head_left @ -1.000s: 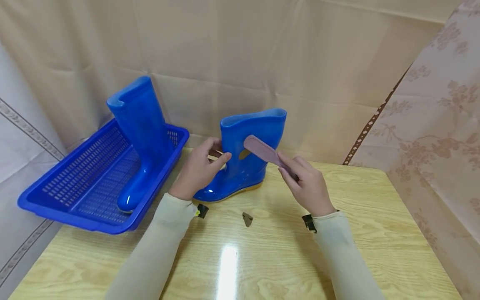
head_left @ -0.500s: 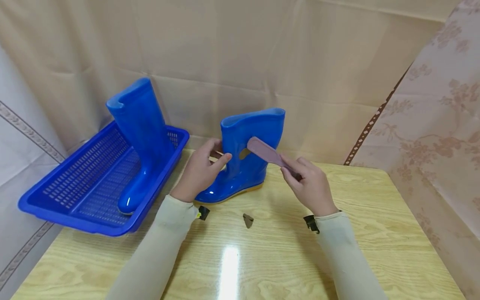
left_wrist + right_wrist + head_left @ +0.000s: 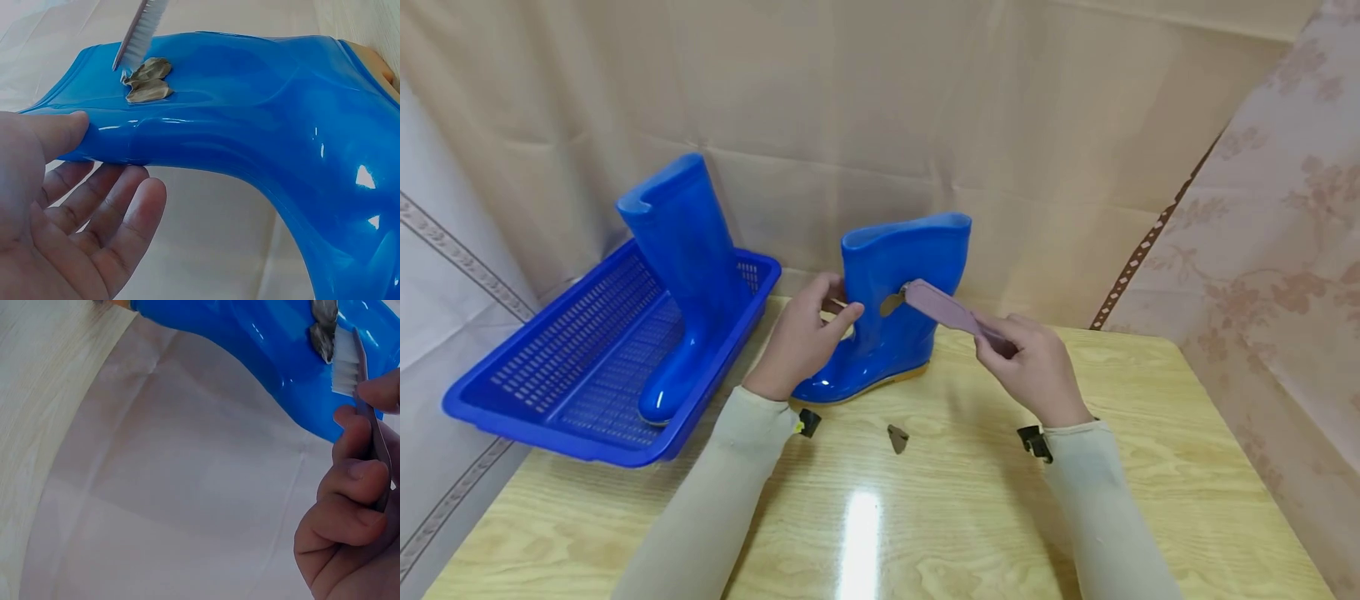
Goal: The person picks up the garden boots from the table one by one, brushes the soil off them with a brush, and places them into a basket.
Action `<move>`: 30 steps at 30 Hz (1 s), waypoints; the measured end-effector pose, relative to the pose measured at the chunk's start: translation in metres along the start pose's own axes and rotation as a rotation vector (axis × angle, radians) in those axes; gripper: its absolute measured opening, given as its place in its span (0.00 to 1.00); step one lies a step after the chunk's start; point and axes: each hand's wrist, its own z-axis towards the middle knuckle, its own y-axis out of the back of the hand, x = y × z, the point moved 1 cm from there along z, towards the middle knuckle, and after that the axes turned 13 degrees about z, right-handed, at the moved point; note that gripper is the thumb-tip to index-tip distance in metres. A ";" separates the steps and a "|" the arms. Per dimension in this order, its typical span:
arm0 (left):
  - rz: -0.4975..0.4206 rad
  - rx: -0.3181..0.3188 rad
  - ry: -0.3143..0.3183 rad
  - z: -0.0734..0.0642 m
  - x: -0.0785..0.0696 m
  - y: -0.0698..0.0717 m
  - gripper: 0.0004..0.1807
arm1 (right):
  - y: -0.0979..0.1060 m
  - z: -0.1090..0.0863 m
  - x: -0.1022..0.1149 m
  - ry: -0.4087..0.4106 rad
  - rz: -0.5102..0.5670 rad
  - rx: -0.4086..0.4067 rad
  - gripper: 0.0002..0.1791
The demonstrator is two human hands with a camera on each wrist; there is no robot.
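The glossy blue rubber boot (image 3: 887, 350) was stood upright on its yellow sole on the wood-grain table (image 3: 1150, 417), with its toe directed to the person's left. On the side of its shaft, a rough brown patch (image 3: 149, 81), apparently dried mud or clay, was carried. At the front of the shaft, the left hand (image 3: 805, 337) was placed: its thumb was laid on the side of the boot, and its other fingers were bent at the front edge. On the opposite side of the boot, the handle of a flat mauve brush (image 3: 943, 306) was pinched between the thumb and curled fingers of the right hand (image 3: 1033, 367). The white bristles (image 3: 144, 34) were turned toward the shaft at the edge of the patch; the pressure applied could not be told.

The boot was judged light and flexible: the shaft wall would be expected to yield under brushing, whereas the sole should be stiffer. The smooth surface could prove slippery, so the shaft was best held near the patch, thumb outside and fingers at the front. Breakage was judged unlikely.

To the left of the boot, a matching blue boot (image 3: 688, 258) was held in a perforated blue plastic basket (image 3: 580, 443). In front of the boot, a small brown triangular piece (image 3: 897, 439) was laid.
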 end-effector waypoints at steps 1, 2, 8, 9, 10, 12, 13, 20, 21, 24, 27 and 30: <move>0.000 0.001 -0.002 0.000 0.000 0.000 0.24 | 0.001 0.000 0.000 0.001 -0.003 -0.001 0.17; -0.001 0.001 -0.003 0.000 0.000 0.000 0.24 | 0.001 -0.001 0.000 0.001 -0.009 -0.002 0.16; -0.008 -0.004 -0.014 0.000 0.002 0.000 0.24 | 0.004 -0.001 -0.001 0.054 -0.019 -0.046 0.16; -0.008 -0.002 -0.014 0.000 0.002 0.000 0.24 | 0.004 -0.001 -0.001 0.073 -0.011 -0.054 0.16; -0.009 0.000 -0.015 0.000 0.002 0.000 0.24 | 0.003 0.000 0.000 0.094 -0.005 -0.058 0.17; -0.008 0.002 -0.016 -0.001 0.001 0.000 0.24 | 0.002 0.001 0.002 0.133 0.010 -0.056 0.17; -0.007 0.005 -0.019 -0.001 0.000 0.000 0.24 | 0.001 0.001 0.002 0.146 0.015 -0.047 0.18; -0.003 0.028 -0.013 -0.001 -0.002 -0.001 0.24 | -0.006 -0.001 0.005 0.073 -0.007 0.060 0.19; -0.003 0.025 -0.009 -0.001 -0.002 -0.001 0.24 | -0.006 -0.001 0.005 0.048 -0.010 0.071 0.19; -0.003 0.011 0.000 -0.001 -0.002 -0.001 0.23 | -0.003 -0.001 0.006 -0.019 -0.008 0.096 0.19; -0.003 0.001 0.000 -0.001 -0.001 0.000 0.24 | -0.001 0.000 0.006 -0.062 0.004 0.121 0.19; -0.007 -0.001 -0.001 -0.001 -0.002 0.000 0.24 | 0.003 0.000 0.005 -0.082 0.015 0.139 0.19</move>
